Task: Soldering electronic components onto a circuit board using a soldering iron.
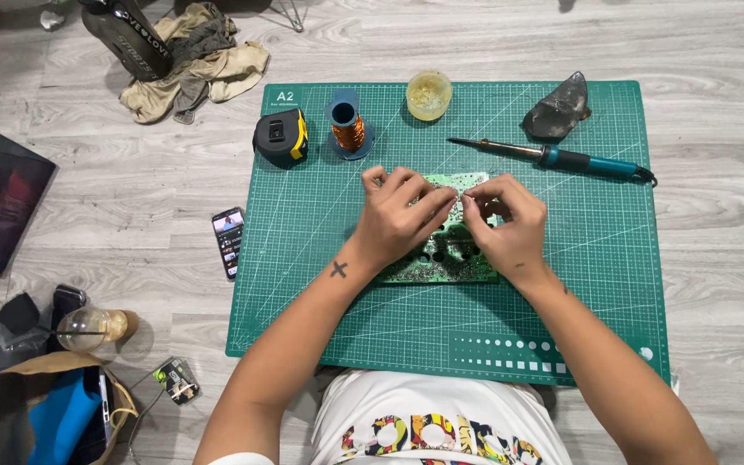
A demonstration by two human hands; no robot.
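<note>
Bare forearms seen, no sleeves below elbow. Small dark cross-shaped mark noted on wrist of left hand [398,220]. White short-sleeved cotton T-shirt [406,413] worn (multicoloured printed lettering across front). No rings or watch made out on right hand [505,224].

The green gridded cutting mat [320,284] lies on the grey wooden floor [716,258]. In the middle of the mat lies the green circuit board [449,258], and the left hand [398,220] and the right hand [505,224] rest on it, side by side. Behind the board, from left to right, stand the black and yellow tape measure [281,137], the spool of copper wire [348,127] and the small round yellowish jar [429,94]. To the right of these lie the teal-handled soldering iron [553,157] and, behind it, the dark grey wedge-shaped stone [556,109]. Left of the mat, on the floor, lies the black smartphone [228,241].
</note>
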